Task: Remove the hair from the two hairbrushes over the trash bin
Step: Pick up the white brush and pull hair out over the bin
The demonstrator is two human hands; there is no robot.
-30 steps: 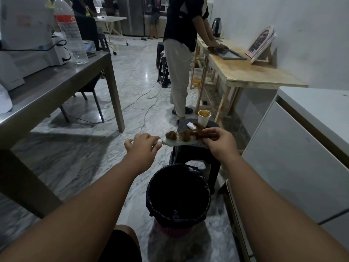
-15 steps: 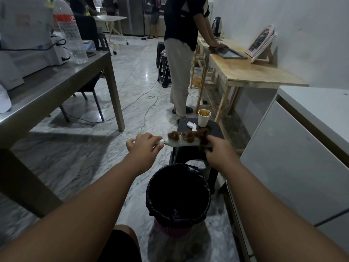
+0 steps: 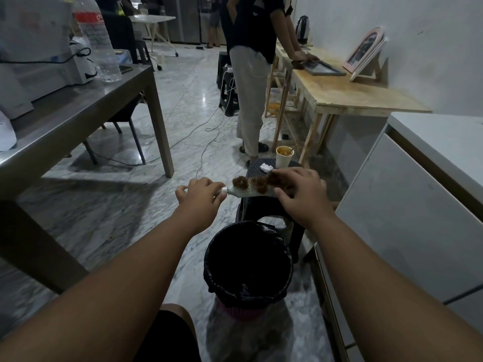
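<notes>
**Brush held over bin, right hand on the hair**

Left hand is closed around the handle of the hairbrush, holding it roughly level, head pointing right. Pale brush body, bristles up, with brown hair in clumps along the head. Right hand grips the far end of the brush head: thumb under the edge, fingers curled over the top into the hair there. Brush sits above and a bit beyond the trash bin, which has a black liner and stands on the marble floor between the forearms. Behind the brush is a black stool carrying a paper cup and a white scrap. Only one brush in view. Another person stands at the wooden table.
</notes>
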